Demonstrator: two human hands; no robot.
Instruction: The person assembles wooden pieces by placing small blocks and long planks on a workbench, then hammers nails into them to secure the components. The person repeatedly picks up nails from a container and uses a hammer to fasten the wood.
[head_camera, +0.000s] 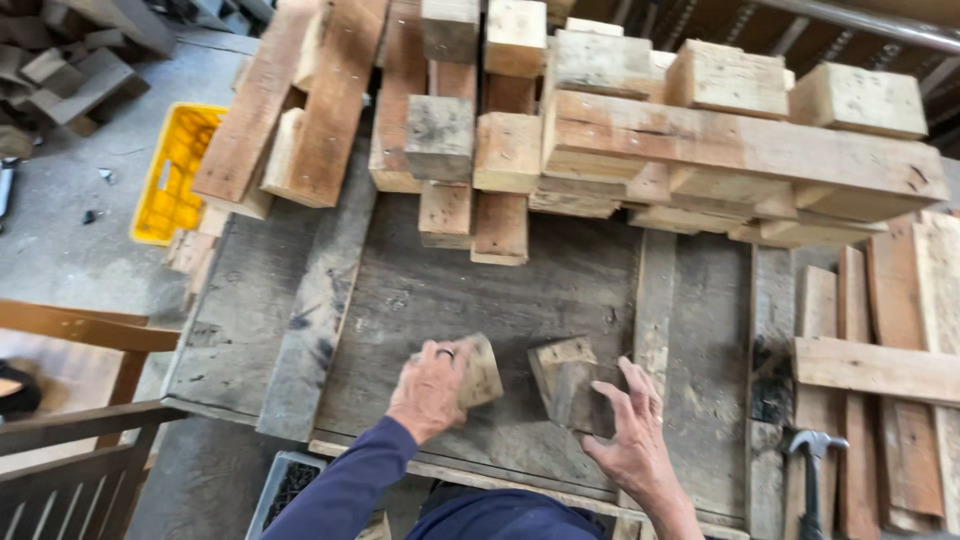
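Observation:
My left hand (430, 388) grips a small weathered wooden block (481, 370) on the grey workbench (440, 290); a ring shows on one finger. A second small dark wooden block (562, 380) stands just to its right. My right hand (632, 430) is spread open beside that block, fingertips touching or almost touching its right side. Both sleeves are dark blue.
A big pile of sawn timber blocks (600, 130) fills the bench's far side. Flat planks (880, 370) lie at the right, with a hammer (812, 470) near the front edge. A yellow crate (175, 170) sits on the concrete floor at left, a wooden frame (80, 420) at lower left.

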